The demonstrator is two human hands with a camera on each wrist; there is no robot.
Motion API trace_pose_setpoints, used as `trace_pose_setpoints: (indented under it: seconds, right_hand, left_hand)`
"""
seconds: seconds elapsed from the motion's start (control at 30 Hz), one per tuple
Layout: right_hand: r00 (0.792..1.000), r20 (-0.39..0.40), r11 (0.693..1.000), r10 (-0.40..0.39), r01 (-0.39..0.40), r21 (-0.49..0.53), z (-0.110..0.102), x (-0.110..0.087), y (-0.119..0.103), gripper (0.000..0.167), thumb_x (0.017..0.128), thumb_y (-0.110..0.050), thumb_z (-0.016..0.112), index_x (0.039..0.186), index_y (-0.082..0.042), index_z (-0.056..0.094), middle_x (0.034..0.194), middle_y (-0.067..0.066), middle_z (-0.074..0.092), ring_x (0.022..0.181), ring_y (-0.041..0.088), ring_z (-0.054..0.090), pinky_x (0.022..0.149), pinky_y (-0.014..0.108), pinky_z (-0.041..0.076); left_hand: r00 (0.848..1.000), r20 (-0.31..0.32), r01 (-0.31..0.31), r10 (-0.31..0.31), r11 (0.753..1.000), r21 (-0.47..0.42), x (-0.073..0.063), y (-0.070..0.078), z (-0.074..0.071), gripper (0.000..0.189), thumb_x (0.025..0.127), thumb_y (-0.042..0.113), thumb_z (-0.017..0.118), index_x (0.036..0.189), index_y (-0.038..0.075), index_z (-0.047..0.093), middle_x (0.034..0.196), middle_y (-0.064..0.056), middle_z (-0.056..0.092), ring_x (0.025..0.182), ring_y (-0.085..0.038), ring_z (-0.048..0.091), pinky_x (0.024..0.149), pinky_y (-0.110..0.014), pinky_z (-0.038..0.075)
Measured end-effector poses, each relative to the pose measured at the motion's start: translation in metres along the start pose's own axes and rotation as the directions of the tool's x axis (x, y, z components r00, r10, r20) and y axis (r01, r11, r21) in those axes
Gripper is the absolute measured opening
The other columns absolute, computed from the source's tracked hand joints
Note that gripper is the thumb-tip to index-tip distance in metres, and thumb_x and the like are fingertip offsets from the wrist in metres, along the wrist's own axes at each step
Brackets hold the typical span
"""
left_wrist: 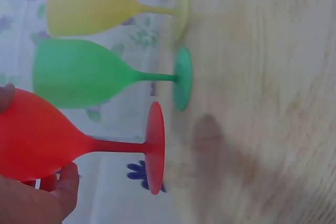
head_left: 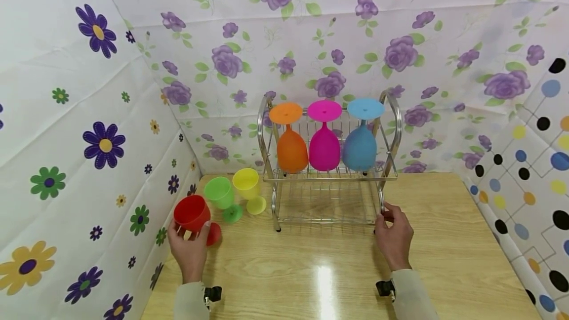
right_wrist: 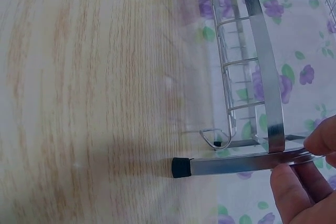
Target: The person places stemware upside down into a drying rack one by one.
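My left hand (head_left: 189, 248) grips the bowl of a red goblet (left_wrist: 44, 135) at the left of the table. The red goblet is upright, its foot a little above the wooden top. Just behind it stand a green goblet (head_left: 220, 194) and a yellow goblet (head_left: 247, 185), both upright. With thumb and fingers, my right hand (head_left: 394, 235) pinches the front right leg of a two-tier metal dish rack (right_wrist: 236, 166). On the rack's upper tier, orange (head_left: 292, 151), pink (head_left: 324, 149) and blue (head_left: 360, 148) goblets sit upside down in a row.
The rack's lower wire tier (head_left: 326, 221) is close over the wooden table (head_left: 289, 270). Flower-patterned cloth (head_left: 249, 28) hangs behind and at the left, and a dotted cloth (head_left: 524, 162) borders the right side. The left cloth is close beside my left hand.
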State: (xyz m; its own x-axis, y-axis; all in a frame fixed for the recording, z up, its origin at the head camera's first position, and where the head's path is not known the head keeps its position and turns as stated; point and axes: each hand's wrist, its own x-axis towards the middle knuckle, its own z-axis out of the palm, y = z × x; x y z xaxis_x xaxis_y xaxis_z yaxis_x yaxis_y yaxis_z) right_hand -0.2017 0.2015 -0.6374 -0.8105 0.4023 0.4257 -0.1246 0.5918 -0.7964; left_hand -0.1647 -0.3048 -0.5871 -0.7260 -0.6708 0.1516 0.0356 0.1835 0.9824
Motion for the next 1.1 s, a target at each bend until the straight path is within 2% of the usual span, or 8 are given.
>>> trace_pose_setpoints:
  seconds: [0.1, 0.2, 0.33, 0.43, 0.57, 0.87, 1.0, 1.1]
  right_hand:
    - [1.0, -0.005, 1.0, -0.003, 0.003, -0.003, 0.0, 0.0, -0.001, 0.038, 0.098, -0.004, 0.071, 0.136, -0.01, 0.069, 0.105, 0.012, 0.074, 0.096, 0.028, 0.072, 0.079, 0.057, 0.063]
    - [1.0, -0.005, 1.0, 0.002, -0.002, -0.008, 0.0, 0.001, -0.001, 0.038, 0.098, -0.004, 0.073, 0.135, -0.011, 0.07, 0.104, 0.011, 0.074, 0.095, 0.028, 0.072, 0.077, 0.048, 0.064]
    - [1.0, 0.006, 1.0, 0.014, -0.014, -0.003, -0.002, 0.001, -0.002, 0.038, 0.098, -0.005, 0.073, 0.136, -0.011, 0.07, 0.105, 0.012, 0.074, 0.097, 0.03, 0.073, 0.076, 0.016, 0.058]
    - [0.999, 0.019, 0.999, 0.031, -0.031, 0.011, -0.004, 0.001, -0.004, 0.037, 0.099, -0.007, 0.072, 0.136, -0.011, 0.069, 0.106, 0.013, 0.075, 0.098, 0.031, 0.073, 0.075, -0.001, 0.043]
    - [0.998, 0.031, 0.999, 0.046, -0.046, 0.002, -0.006, 0.0, -0.007, 0.037, 0.1, -0.009, 0.072, 0.137, -0.012, 0.069, 0.106, 0.012, 0.075, 0.1, 0.031, 0.073, 0.075, -0.001, 0.043]
    - [0.996, 0.059, 0.997, 0.068, -0.069, 0.016, -0.01, 0.0, -0.007, 0.04, 0.1, -0.013, 0.073, 0.139, -0.014, 0.068, 0.112, 0.012, 0.074, 0.106, 0.032, 0.073, 0.075, -0.006, 0.04]
    - [0.991, 0.092, 0.994, 0.099, -0.103, 0.042, -0.014, -0.002, -0.012, 0.045, 0.098, -0.019, 0.076, 0.141, -0.012, 0.066, 0.124, 0.014, 0.07, 0.113, 0.032, 0.071, 0.075, -0.004, 0.045]
    - [0.989, 0.108, 0.993, 0.103, -0.109, 0.049, -0.018, -0.002, -0.017, 0.048, 0.098, -0.022, 0.077, 0.142, -0.009, 0.064, 0.131, 0.015, 0.066, 0.116, 0.034, 0.07, 0.078, 0.007, 0.057]
  left_hand:
    - [1.0, 0.019, -0.023, 0.023, 1.0, 0.018, -0.007, 0.01, -0.003, 0.09, 0.087, 0.017, 0.089, 0.161, 0.028, 0.039, 0.16, -0.002, 0.045, 0.14, -0.027, 0.046, 0.114, -0.053, 0.052]
    - [0.997, 0.044, -0.067, 0.065, 0.997, 0.038, -0.016, 0.019, -0.003, 0.088, 0.086, 0.016, 0.09, 0.16, 0.026, 0.042, 0.156, 0.0, 0.049, 0.135, -0.021, 0.049, 0.109, -0.032, 0.056]
    - [0.987, 0.084, -0.141, 0.14, 0.99, 0.01, -0.028, 0.032, 0.0, 0.087, 0.084, 0.011, 0.091, 0.158, 0.021, 0.046, 0.149, 0.0, 0.053, 0.128, -0.016, 0.052, 0.096, -0.009, 0.053]
    - [0.974, 0.116, -0.192, 0.193, 0.981, -0.016, -0.036, 0.04, 0.005, 0.087, 0.083, 0.009, 0.091, 0.157, 0.017, 0.047, 0.146, -0.001, 0.054, 0.125, -0.016, 0.054, 0.094, -0.006, 0.052]
    - [0.959, 0.159, -0.235, 0.234, 0.972, -0.012, -0.047, 0.047, 0.012, 0.085, 0.083, 0.01, 0.091, 0.156, 0.014, 0.048, 0.145, -0.003, 0.055, 0.124, -0.017, 0.054, 0.095, -0.007, 0.052]
    - [0.939, 0.25, -0.25, 0.235, 0.968, 0.028, -0.073, 0.062, 0.024, 0.083, 0.083, 0.015, 0.093, 0.154, 0.014, 0.051, 0.143, -0.002, 0.057, 0.125, -0.015, 0.053, 0.095, -0.008, 0.052]
    - [0.922, 0.283, -0.285, 0.263, 0.958, 0.035, -0.08, 0.067, 0.029, 0.083, 0.082, 0.015, 0.093, 0.154, 0.015, 0.052, 0.143, -0.005, 0.057, 0.125, -0.016, 0.053, 0.093, -0.01, 0.053]
    - [0.913, 0.304, -0.297, 0.271, 0.954, 0.042, -0.084, 0.07, 0.031, 0.083, 0.081, 0.014, 0.094, 0.153, 0.016, 0.053, 0.142, -0.003, 0.058, 0.125, -0.016, 0.054, 0.093, -0.011, 0.054]
